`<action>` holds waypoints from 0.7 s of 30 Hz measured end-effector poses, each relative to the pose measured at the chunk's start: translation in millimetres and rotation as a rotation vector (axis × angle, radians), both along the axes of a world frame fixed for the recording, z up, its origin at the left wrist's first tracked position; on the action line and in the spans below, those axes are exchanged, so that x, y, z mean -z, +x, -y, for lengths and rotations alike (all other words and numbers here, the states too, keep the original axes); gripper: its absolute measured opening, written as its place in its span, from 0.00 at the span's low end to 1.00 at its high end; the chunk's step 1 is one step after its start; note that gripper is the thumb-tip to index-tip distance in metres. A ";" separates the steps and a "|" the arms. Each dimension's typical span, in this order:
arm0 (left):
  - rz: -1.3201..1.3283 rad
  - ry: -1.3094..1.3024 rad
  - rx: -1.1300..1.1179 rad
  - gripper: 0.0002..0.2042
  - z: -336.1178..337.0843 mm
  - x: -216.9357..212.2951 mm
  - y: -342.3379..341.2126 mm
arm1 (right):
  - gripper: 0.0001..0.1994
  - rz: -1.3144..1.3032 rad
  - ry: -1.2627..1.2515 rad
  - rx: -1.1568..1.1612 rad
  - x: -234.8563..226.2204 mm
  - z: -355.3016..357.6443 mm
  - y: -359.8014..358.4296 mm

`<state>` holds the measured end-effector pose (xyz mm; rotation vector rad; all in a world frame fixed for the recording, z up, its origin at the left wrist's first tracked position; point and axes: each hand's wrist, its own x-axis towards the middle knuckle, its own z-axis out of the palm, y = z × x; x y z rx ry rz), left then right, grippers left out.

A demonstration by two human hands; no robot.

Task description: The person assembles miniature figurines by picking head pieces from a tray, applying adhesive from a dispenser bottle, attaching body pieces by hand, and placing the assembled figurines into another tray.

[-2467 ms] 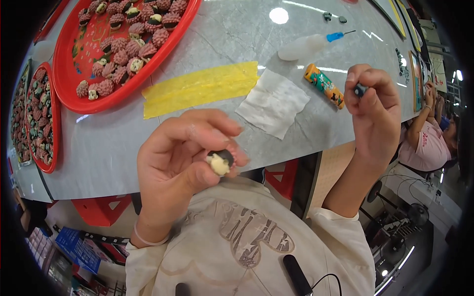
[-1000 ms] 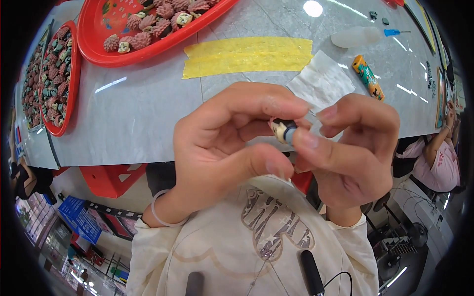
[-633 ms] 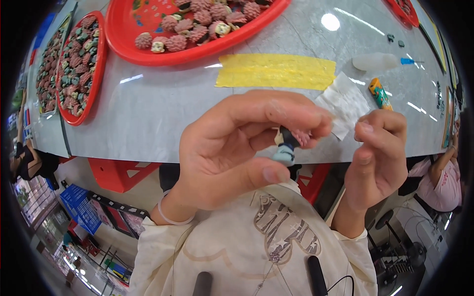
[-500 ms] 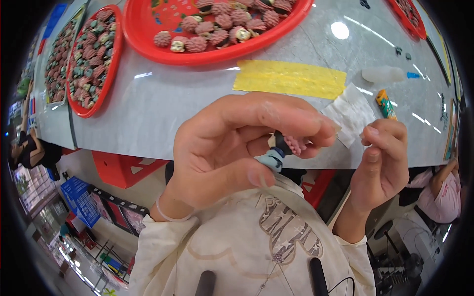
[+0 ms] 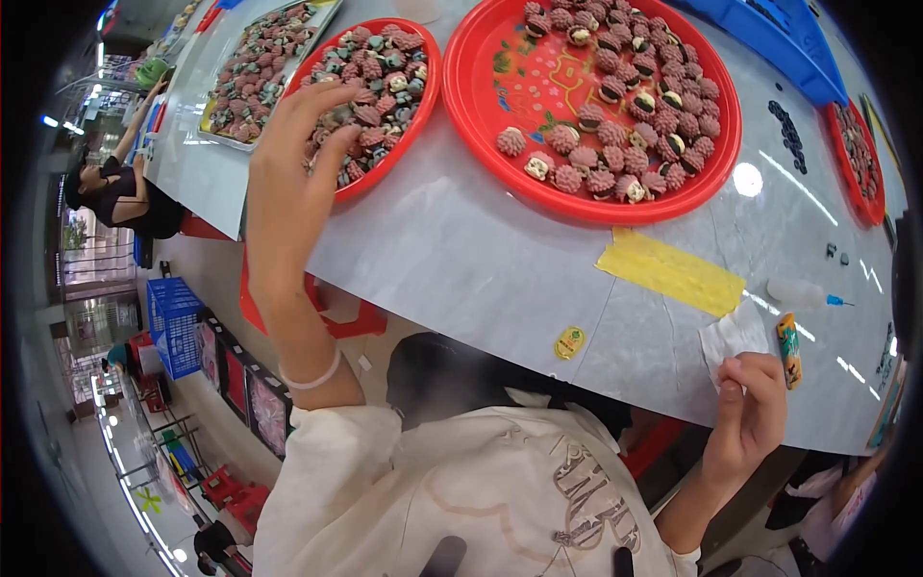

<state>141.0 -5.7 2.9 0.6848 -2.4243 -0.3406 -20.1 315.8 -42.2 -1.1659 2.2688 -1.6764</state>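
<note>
Left hand [image 5: 293, 173] reaches over small red tray [image 5: 423, 106], fingers pointing up-right.

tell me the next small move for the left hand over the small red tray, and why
Probably lower the left hand and pinch one pink piece from the small red tray. Its fingers are spread just above the pile with nothing visibly held, and the right hand waits at the table edge by the white paper.

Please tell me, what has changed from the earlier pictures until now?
The left hand left the right hand and reached out to the smaller red tray of pink pieces; the small piece it held is no longer seen. The right hand dropped to the table edge. The yellow cloth and white tissue stayed.
</note>
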 end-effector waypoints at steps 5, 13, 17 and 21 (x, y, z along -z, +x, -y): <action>-0.018 0.048 -0.035 0.09 25.4 -0.7 -9.3 | 0.07 0.035 -0.006 0.021 0.2 7.7 -0.2; 0.070 0.052 0.075 0.08 42.0 10.6 -35.0 | 0.06 -0.002 0.036 0.038 -3.2 2.2 -1.5; -0.035 0.059 0.010 0.08 22.4 6.5 -31.7 | 0.06 0.002 0.034 0.114 -4.2 -4.5 -3.4; -0.252 0.495 0.277 0.10 -28.6 3.6 -33.4 | 0.05 0.052 0.008 0.139 -7.0 0.8 -4.3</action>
